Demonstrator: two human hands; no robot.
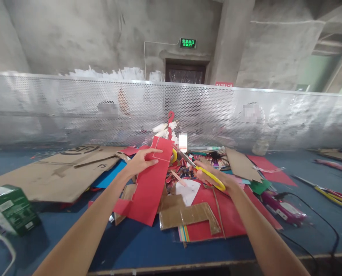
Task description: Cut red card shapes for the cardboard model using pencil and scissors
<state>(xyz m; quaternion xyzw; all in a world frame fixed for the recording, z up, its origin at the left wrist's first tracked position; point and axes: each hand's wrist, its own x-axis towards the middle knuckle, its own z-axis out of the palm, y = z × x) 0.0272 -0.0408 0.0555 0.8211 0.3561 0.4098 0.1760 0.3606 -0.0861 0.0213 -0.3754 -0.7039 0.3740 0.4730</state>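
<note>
My left hand (139, 161) holds up a long sheet of red paper (150, 189), thumb and fingers pinching its left side near the top. Pale drawn lines show on the paper's upper part. My right hand (203, 170) grips a pair of scissors (212, 177) with yellow handles. Their metal blades point up and left toward the sheet's upper right edge, and I cannot tell whether they touch it. Below my hands lie a pencil (177, 178), a white paper piece (189, 190) and a cut piece of brown cardboard (186, 217).
Large cardboard sheets (53, 174) cover the left of the blue table (142, 249), near a green box (14, 209). Right of my arm are a purple device (284, 207) with a black cable and another long yellow-handled tool (331, 195). A perforated metal screen (73, 111) stands behind.
</note>
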